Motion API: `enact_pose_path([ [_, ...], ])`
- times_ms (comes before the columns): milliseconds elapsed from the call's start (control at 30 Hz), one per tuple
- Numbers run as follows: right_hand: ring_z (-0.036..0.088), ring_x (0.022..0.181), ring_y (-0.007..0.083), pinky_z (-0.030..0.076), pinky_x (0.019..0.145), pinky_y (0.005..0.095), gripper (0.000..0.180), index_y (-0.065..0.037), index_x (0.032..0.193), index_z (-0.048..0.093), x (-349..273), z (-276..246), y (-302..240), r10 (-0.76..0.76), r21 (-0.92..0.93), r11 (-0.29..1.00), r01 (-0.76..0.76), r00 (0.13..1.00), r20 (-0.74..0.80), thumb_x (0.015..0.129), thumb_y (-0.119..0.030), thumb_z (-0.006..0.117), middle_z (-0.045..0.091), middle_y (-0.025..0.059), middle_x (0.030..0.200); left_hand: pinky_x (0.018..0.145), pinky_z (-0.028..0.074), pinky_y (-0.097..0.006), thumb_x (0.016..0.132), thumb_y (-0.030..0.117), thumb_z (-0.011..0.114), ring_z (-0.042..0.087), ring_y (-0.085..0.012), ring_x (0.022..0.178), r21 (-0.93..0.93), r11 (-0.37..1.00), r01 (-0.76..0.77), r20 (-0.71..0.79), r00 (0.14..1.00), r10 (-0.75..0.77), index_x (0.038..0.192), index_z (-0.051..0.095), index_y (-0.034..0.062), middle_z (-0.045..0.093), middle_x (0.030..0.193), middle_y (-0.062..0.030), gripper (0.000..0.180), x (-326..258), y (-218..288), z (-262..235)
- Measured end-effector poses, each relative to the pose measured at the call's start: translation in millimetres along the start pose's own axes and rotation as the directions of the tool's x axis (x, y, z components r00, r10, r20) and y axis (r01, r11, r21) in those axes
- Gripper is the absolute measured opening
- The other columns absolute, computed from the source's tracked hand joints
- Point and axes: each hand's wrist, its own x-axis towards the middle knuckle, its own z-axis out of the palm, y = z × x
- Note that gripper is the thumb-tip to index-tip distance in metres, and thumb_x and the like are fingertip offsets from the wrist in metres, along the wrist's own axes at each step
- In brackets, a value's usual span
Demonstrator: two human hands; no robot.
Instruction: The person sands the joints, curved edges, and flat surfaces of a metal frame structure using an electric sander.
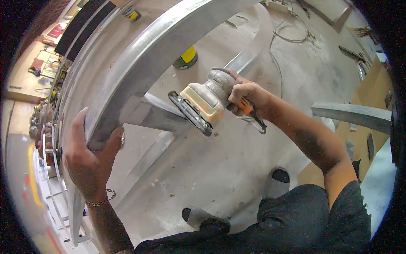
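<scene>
My right hand (249, 99) is closed round the dusty body of an electric sander (205, 103), orange and grey. It is held in the air with its flat sanding pad tilted to the left, near a crosspiece (158, 112) of the grey frame. Whether the pad touches the metal I cannot tell. At the left, my left hand (91, 156) grips the lower end of the wide curved beam (148, 55), thumb on one side and fingers on the other. A smoother, paler patch shows where beam and crosspiece meet.
A yellow and dark can (186, 58) stands on the floor behind the beam, and another can (132, 15) farther back. A cable (279, 55) loops across the floor at the upper right. Another curved grey piece (351, 114) juts in from the right. My feet are below.
</scene>
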Motion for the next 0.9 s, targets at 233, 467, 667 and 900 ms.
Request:
enact_pose_path([
  [233, 0.057, 0.067, 0.0193, 0.047, 0.054, 0.0324, 0.089, -0.02, 0.159, 0.034, 6, 10, -7, 0.045, -0.067, 0.997, -0.048, 0.997, -0.057, 0.074, -0.012, 0.06, 0.059, 0.0104, 0.105, 0.084, 0.055, -0.047, 0.07, 0.031, 0.092, 0.07, -0.0426, 0.096, -0.022, 1.0, 0.014, 0.01, 1.0, -0.013, 0.129, 0.063, 0.0034, 0.072, 0.107, -0.0238, 0.071, 4, 2, 0],
  [467, 0.058, 0.07, 0.018, 0.047, 0.054, 0.0312, 0.084, -0.021, 0.158, 0.035, 10, 11, -4, 0.062, -0.073, 0.995, -0.069, 0.993, -0.098, 0.079, -0.017, 0.063, 0.059, 0.0084, 0.105, 0.082, 0.056, -0.047, 0.07, 0.032, 0.092, 0.071, -0.0415, 0.096, -0.016, 0.999, -0.033, -0.02, 0.999, 0.033, 0.128, 0.063, 0.0031, 0.072, 0.107, -0.0238, 0.071, 3, 4, 3],
  [667, 0.057, 0.069, 0.0165, 0.047, 0.054, 0.0308, 0.079, -0.021, 0.157, 0.038, 21, 7, 5, 0.047, -0.098, 0.994, -0.056, 0.995, -0.093, 0.082, -0.019, 0.063, 0.06, 0.0074, 0.101, 0.082, 0.057, -0.046, 0.07, 0.037, 0.092, 0.072, -0.0392, 0.096, -0.012, 1.0, -0.003, -0.013, 1.0, 0.002, 0.126, 0.065, 0.0045, 0.073, 0.107, -0.0226, 0.07, -7, 11, 7],
  [900, 0.055, 0.066, 0.0144, 0.043, 0.052, 0.0273, 0.084, -0.023, 0.157, 0.037, 29, 0, 10, 0.065, -0.042, 0.997, -0.068, 0.995, -0.075, 0.077, -0.015, 0.062, 0.061, 0.0041, 0.098, 0.09, 0.056, -0.045, 0.075, 0.048, 0.087, 0.072, -0.0388, 0.103, -0.057, 0.988, 0.145, 0.119, 0.983, -0.138, 0.132, 0.063, 0.0051, 0.072, 0.114, -0.0225, 0.075, -13, 12, 7],
])
